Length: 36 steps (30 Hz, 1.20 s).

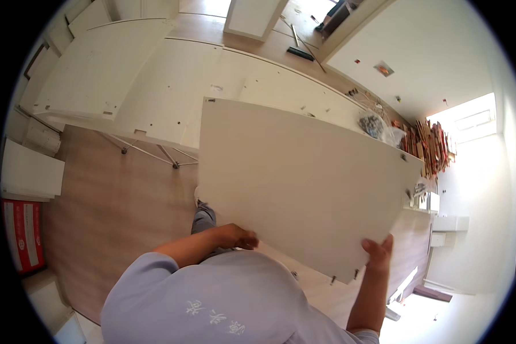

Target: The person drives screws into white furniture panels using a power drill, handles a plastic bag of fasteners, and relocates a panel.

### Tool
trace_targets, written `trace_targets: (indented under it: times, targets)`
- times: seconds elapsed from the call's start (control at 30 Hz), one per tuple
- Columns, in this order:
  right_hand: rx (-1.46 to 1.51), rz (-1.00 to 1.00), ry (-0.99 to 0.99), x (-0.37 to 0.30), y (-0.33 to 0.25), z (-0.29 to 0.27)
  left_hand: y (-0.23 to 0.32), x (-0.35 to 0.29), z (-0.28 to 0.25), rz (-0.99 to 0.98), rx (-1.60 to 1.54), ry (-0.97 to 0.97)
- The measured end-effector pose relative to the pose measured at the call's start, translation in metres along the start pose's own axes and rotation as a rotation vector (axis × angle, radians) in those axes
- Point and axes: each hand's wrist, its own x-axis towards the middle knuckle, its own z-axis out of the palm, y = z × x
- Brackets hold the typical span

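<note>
A large white furniture panel (304, 178) lies tilted across the middle of the view, with small dark metal fittings near its corners and edges. My right hand (377, 252) grips its near right edge, thumb on the top face and fingers out of sight beneath. Close to the panel's near left edge is my left hand (239, 236), its fingers curled in. Whether those fingers hold anything, or touch the panel, cannot be made out.
Behind the panel stretches a long work surface of white boards (155, 86) on metal folding legs (169, 156). A clear bag of hardware (372, 124) sits at its right end. Red-edged strips (433, 146) are stacked beyond. Red boxes (24, 235) stand left; a broom (300, 53) lies far back.
</note>
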Motion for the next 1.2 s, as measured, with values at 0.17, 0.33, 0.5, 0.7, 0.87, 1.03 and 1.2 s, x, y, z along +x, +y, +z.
trace_targets:
  times: [0.17,0.33,0.5,0.7,0.87,1.03,1.2]
  targets:
    - [-0.449,-0.137,-0.160,-0.088,-0.048,-0.077,-0.130,0.092,-0.050,-0.132,1.252,-0.308]
    - [-0.996,0.178,-0.345,-0.100,-0.020,-0.076,-0.132,0.082,-0.044,-0.110,1.350,-0.047]
    - [-1.242,0.347,-0.561,-0.054,0.143,-0.080,-0.102,-0.007,-0.084,0.067,1.201,0.694]
    - [-1.429,0.352,-0.580,-0.017,0.267,-0.098,-0.128,-0.205,-0.189,-0.221,0.759,1.350]
    - [-1.437,0.358,-0.458,0.003,0.318,-0.146,-0.163,-0.308,-0.225,-0.330,0.471,1.617]
    - [-1.432,0.308,-0.341,0.037,0.327,-0.170,-0.127,-0.258,-0.168,-0.189,0.336,1.482]
    - [-1.388,0.182,-0.407,0.114,0.371,-0.177,-0.050,-0.168,-0.060,-0.145,0.587,1.369]
